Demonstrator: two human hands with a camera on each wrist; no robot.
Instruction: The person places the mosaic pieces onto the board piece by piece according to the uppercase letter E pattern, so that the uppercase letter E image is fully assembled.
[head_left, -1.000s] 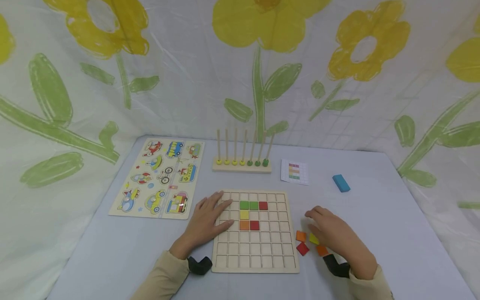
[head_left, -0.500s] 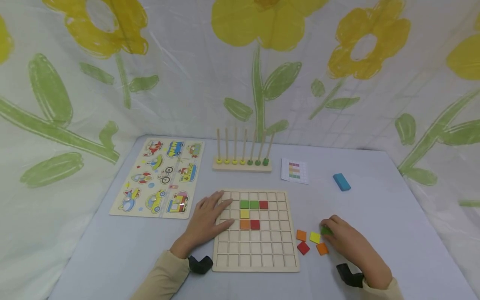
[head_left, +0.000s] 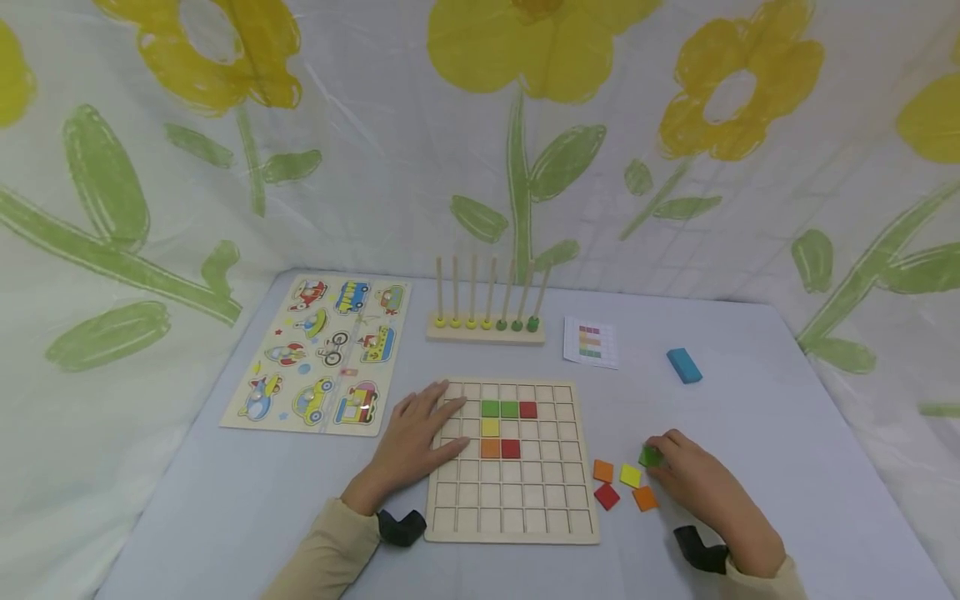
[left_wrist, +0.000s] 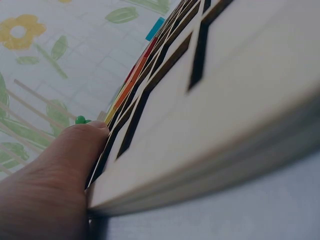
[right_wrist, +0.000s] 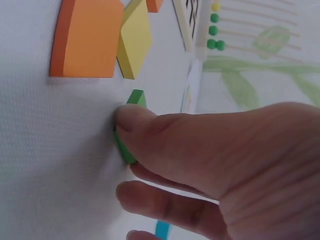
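Note:
A wooden grid board (head_left: 534, 498) lies flat, with green, yellow, orange and red square tiles set in some cells. My left hand (head_left: 414, 437) rests on its left edge, fingers spread. In the left wrist view the thumb (left_wrist: 75, 150) lies against the board's side. To the right, my right hand (head_left: 693, 479) pinches a green tile (head_left: 650, 456) between thumb and fingers, at the tabletop. Nearby are a yellow tile (head_left: 631, 476), a red tile (head_left: 607, 497) and two orange ones, including an orange tile (right_wrist: 90, 40) seen close in the right wrist view.
Behind the board stands a peg rack (head_left: 486, 333) with yellow and green beads. A card with a coloured pattern (head_left: 590, 342) and a blue block (head_left: 684, 365) lie at the back right. A picture puzzle board (head_left: 315, 358) is at the left.
My right hand has moved right and slightly down, off the loose tiles, and now pinches the green tile. The left hand has stayed on the board.

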